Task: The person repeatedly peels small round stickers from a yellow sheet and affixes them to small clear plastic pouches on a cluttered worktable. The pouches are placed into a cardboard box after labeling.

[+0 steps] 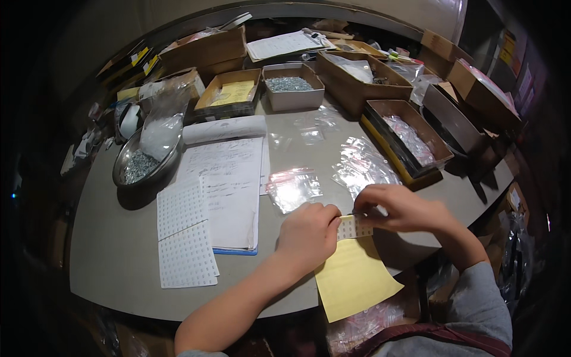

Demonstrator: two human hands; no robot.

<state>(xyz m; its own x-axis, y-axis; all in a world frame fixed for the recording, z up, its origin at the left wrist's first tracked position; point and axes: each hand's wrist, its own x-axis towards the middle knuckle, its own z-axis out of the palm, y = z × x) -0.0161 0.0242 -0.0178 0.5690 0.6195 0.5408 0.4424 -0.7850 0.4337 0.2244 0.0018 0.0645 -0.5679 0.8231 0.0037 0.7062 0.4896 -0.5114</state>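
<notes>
Over the near edge of the table, a yellow backing sheet (355, 276) hangs down with a strip of small printed white labels (346, 229) left along its top. My left hand (308, 235) is closed on the top left corner of this label sheet, thumb and fingers pinched together. At the top right, my right hand (395, 207) is closed with fingertips pinching at the strip; whether a loose label sits between them is hidden. Just beyond my hands lie small clear zip bags (294, 189) and another spread of clear zip bags (364, 165).
White label sheets (185, 235) overlap a clipboard with handwritten pages (226, 178). A metal bowl (146, 163) of small metal parts stands at left. Farther back are a white box of screws (294, 83), several cardboard boxes (229, 95) and a box of filled bags (410, 137).
</notes>
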